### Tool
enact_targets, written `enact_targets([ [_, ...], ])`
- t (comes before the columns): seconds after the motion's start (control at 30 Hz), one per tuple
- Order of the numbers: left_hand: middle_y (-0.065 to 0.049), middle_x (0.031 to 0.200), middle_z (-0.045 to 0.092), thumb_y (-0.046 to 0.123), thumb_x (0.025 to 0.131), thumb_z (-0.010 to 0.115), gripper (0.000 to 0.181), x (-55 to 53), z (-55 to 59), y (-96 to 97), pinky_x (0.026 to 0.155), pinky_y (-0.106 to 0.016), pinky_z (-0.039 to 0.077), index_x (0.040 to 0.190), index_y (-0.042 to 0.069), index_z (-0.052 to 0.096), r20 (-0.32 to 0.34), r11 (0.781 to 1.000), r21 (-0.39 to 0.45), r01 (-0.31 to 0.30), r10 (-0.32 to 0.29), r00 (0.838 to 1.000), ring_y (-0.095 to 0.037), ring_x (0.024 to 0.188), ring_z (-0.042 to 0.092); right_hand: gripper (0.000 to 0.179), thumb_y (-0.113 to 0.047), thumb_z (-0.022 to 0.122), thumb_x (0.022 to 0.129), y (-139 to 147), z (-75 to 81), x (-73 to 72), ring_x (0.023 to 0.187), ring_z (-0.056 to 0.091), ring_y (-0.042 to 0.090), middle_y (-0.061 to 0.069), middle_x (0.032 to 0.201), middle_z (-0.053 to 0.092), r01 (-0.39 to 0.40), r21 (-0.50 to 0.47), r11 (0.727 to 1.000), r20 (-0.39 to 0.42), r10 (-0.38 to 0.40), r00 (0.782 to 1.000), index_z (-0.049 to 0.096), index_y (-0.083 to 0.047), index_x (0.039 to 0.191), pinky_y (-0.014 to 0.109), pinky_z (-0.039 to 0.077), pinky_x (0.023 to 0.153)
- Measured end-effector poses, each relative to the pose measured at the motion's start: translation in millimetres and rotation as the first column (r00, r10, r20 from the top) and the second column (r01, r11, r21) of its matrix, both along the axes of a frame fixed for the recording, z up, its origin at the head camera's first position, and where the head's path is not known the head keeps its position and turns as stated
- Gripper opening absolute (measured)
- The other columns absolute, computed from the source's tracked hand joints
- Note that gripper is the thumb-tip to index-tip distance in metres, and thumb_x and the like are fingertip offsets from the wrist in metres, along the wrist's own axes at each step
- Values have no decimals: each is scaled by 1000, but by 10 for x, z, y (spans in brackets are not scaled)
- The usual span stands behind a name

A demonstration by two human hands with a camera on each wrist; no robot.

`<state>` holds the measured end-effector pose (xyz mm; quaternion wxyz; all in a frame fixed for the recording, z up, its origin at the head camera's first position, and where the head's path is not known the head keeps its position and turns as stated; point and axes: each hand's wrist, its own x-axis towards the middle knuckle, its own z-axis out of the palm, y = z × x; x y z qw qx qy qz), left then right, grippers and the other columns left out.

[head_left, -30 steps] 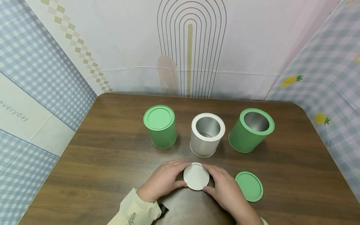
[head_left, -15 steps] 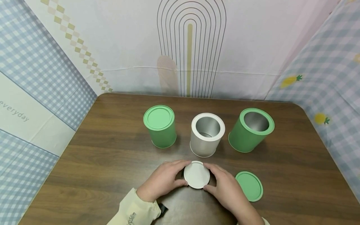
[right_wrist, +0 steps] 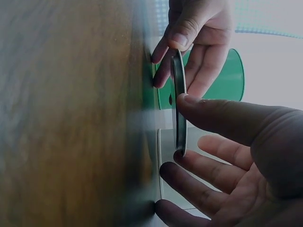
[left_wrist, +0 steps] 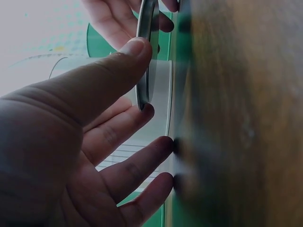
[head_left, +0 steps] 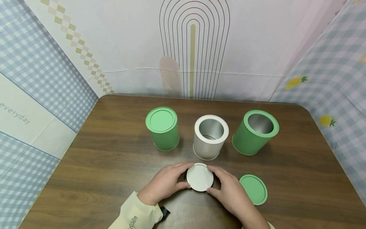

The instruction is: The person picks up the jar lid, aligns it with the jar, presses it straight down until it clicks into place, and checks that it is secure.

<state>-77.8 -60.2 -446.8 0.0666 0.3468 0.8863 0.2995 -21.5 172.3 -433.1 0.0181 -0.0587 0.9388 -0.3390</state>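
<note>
A round white lid (head_left: pixel 199 177) is held by its rim between both hands, in front of the cans in the head view. My left hand (head_left: pixel 167 183) pinches its left edge, thumb near me and index finger at the far side. From the right, my right hand (head_left: pixel 228 190) grips the opposite edge the same way. Both wrist views show the lid edge-on (left_wrist: pixel 143 85), raised a little off the wooden surface, with the other fingers spread lower and their tips at the table. Just beyond the lid stands an open white can (head_left: pixel 207 149).
A green can with its lid on (head_left: pixel 166 136) stands at the left, and an open green can (head_left: pixel 248 140) at the right. A green lid (head_left: pixel 254 190) lies flat beside my right hand. The brown table (head_left: pixel 108 171) meets a patterned cloth backdrop (head_left: pixel 128 41).
The white lid has shifted slightly away from me and now faces up a bit more evenly. Both hands keep their hold; the cans and green lid have not moved.
</note>
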Motion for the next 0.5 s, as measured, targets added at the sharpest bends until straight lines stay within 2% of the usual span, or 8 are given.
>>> enact_targets([
  [0.5, 2, 137, 62, 31, 84, 82, 65, 4, 6, -15, 105, -34, 48, 141, 13, 57, 5, 999, 36, -13, 13, 1000, -14, 125, 59, 64, -10, 90, 72, 8, 7, -4, 121, 62, 22, 1, 130, 66, 0, -12, 1000, -28, 0, 1000, 64, -11, 131, 44, 50, 102],
])
